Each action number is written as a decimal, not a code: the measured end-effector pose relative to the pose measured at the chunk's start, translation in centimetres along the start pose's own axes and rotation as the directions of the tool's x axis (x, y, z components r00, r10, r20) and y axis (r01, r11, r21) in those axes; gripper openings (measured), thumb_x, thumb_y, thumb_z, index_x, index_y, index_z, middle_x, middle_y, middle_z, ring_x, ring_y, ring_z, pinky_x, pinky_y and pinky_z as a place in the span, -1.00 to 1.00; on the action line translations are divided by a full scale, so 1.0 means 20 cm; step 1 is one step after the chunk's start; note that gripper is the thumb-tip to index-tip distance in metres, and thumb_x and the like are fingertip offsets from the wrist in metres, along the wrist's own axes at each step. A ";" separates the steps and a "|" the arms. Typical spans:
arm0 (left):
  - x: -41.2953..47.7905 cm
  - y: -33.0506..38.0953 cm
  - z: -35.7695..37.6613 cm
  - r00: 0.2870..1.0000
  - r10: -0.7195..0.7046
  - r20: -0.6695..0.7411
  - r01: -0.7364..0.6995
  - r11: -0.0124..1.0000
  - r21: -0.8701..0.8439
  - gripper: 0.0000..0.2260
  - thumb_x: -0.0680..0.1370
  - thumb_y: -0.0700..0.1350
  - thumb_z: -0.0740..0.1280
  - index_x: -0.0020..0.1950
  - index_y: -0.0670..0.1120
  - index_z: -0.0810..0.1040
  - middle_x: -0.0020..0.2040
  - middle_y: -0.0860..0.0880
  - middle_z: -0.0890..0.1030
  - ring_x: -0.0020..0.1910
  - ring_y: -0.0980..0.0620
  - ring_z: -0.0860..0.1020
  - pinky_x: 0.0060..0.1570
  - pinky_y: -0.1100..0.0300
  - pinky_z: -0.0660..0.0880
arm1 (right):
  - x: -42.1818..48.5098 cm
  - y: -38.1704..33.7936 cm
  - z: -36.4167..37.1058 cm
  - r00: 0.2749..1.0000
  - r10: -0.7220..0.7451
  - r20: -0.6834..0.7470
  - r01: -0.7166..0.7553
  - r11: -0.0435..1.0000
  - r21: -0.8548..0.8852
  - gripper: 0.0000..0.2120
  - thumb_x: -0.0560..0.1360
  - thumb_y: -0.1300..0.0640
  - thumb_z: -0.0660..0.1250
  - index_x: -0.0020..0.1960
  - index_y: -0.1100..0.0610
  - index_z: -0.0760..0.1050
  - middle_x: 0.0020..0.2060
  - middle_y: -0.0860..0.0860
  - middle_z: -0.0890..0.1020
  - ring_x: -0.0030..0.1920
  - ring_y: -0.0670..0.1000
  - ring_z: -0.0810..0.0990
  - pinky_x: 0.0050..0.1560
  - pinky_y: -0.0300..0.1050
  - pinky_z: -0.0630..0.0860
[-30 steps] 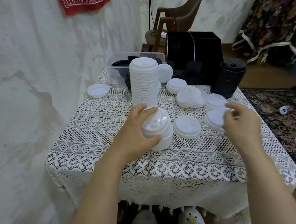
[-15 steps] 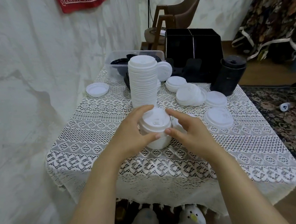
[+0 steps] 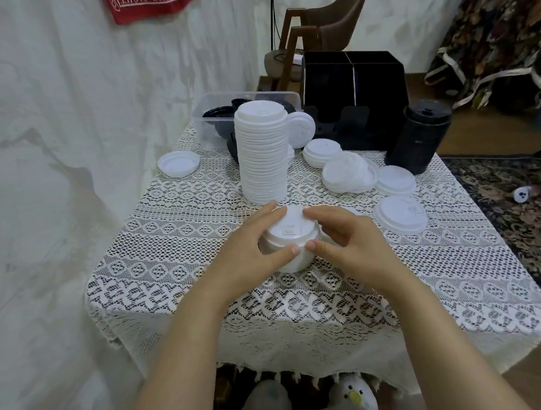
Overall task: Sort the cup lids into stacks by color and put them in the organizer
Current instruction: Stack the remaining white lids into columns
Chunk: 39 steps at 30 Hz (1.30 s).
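Fingers (image 3: 263, 214) of the left hand (image 3: 244, 257) curl round the left side of a short stack of white lids (image 3: 290, 232). The right hand (image 3: 348, 240) cups the other side the same way, and the two thumbs nearly meet at its near edge. This stack sits on the lace-covered table (image 3: 305, 304) at the middle of the frame. Just behind it a tall stack of white lids (image 3: 263, 159) stands upright. Right of centre, loose white lids (image 3: 399, 215) lie flat, singly and in low heaps. One upturned white lid (image 3: 178, 163) lies apart at the left edge. Further right stands a black stack of lids (image 3: 421, 139). At the far end are the black organizer (image 3: 354, 91) and, to its left, a clear tub (image 3: 210, 111) holding black lids.
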<state>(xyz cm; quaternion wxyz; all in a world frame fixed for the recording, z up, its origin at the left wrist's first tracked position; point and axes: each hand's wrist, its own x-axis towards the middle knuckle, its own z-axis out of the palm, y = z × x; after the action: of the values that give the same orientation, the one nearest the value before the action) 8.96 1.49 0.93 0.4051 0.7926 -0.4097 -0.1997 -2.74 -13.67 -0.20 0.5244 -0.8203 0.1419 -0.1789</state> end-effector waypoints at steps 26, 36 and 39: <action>0.02 -0.05 0.05 0.995 -0.081 -0.053 0.067 0.971 -0.229 -0.28 0.42 -0.13 0.52 0.49 0.13 0.27 0.35 0.25 0.29 0.37 0.18 0.30 0.43 0.12 0.27 | -0.01 0.11 -0.12 0.975 0.216 -0.048 -0.217 0.891 -0.400 -0.26 0.48 0.20 0.34 0.56 -0.05 0.11 0.56 -0.07 0.10 0.53 -0.05 0.07 0.52 0.01 0.07; 0.02 -0.06 0.05 0.995 -0.094 -0.043 0.079 0.960 -0.269 -0.25 0.38 -0.09 0.54 0.49 0.14 0.28 0.45 0.18 0.30 0.41 0.13 0.30 0.44 0.03 0.28 | 0.01 0.12 -0.13 0.975 0.199 -0.100 -0.223 0.877 -0.426 -0.24 0.43 0.06 0.42 0.54 -0.04 0.15 0.47 -0.01 0.24 0.48 0.01 0.15 0.44 0.03 0.17; 0.02 -0.05 0.05 0.995 -0.088 -0.038 0.074 0.956 -0.283 -0.24 0.37 -0.08 0.54 0.49 0.12 0.28 0.46 0.17 0.29 0.42 0.13 0.30 0.45 0.03 0.27 | 0.01 0.13 -0.14 0.971 0.194 -0.142 -0.236 0.885 -0.401 -0.26 0.39 0.02 0.50 0.49 -0.04 0.26 0.35 -0.04 0.34 0.40 -0.01 0.26 0.35 -0.07 0.23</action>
<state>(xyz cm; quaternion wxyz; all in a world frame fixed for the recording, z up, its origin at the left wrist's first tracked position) 9.06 1.12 -0.45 0.5153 0.7478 -0.3340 -0.2524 -3.87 -17.12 -1.49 0.3472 -0.8822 0.2923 -0.1255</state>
